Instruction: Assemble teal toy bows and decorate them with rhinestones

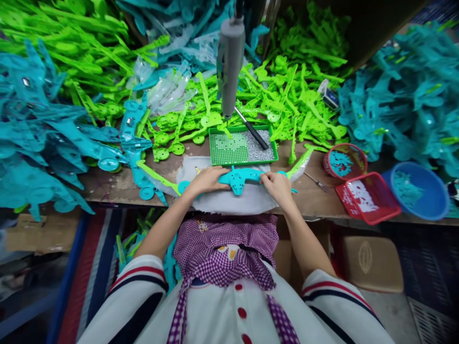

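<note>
One turquoise plastic part (237, 180), with a slotted round centre, is held just above one pale cloth (233, 203) at the middle of the front edge of the wooden bench (304, 203). The left hand (210, 180) grips its left end; the right hand (276, 185) pinches its right end between thumb and curled fingers. Two lime-green strips flank the hands, one left (158, 176) and one right (300, 162); whether either joins the part cannot be told.

Just behind lies one green tray (244, 163), its right half filled with small metal pieces, crossed by one black-handled tool (258, 138). One grey powered screwdriver (230, 67) hangs above. Toward the front right corner stand three containers: a round red basket (361, 165), a rectangular red basket (385, 203) and a blue basin (435, 198). Uncounted lime-green parts (272, 102) cover the rear; turquoise heaps rise at the left (36, 138) and right (401, 100) edges.
</note>
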The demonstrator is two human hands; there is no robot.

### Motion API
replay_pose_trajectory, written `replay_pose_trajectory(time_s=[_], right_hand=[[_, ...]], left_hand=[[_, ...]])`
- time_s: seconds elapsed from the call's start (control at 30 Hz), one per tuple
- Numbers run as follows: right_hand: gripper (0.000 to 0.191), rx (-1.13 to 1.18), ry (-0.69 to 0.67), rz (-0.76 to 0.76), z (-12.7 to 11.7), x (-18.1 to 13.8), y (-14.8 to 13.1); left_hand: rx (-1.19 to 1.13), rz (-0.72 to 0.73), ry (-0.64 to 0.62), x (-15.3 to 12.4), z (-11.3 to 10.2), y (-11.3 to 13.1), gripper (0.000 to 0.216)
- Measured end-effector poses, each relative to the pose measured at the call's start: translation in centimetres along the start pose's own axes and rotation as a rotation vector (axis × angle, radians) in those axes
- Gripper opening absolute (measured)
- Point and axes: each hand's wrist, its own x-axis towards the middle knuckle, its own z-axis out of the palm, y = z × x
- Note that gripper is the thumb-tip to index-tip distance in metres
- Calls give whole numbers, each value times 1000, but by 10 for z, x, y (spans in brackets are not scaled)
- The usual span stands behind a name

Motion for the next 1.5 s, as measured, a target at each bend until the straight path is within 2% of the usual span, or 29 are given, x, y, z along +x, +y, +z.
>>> replay_pose_trajectory(time_s=[0.13,0.37,0.6,0.93,1.03,1.13,1.2,1.33,1.4,1.5], right_hand=[[41,99,-12,11,-2,0,1],[38,-51,-8,11,0,-1,-2],[37,-46,6,25,1,0,0],[44,-355,-84,-13,1,3,-22],[43,-368,-140,-80,-5,5,-20],[47,-241,-172,-117,-23,-2,-16],[51,-4,-91,-157,-40,-11,-20],[52,593,325,-278,-63,-27,-35],[45,662,480,-277,-64,-33,-26],[36,591,574,-151,-53,-44,16]], left_hand=[[-8,-1,-7,0,-1,2,63],[2,-9,-17,1,-1,2,66],[-22,-2,-7,0,-1,1,66],[9,-9,-6,1,2,-3,65],[15,9,6,1,1,-3,63],[29,-3,-7,2,0,-2,64],[35,-5,-18,4,-1,-2,65],[78,37,-9,3,-3,0,62],[161,46,39,-5,-4,6,59],[349,93,174,-23,-6,19,53]])
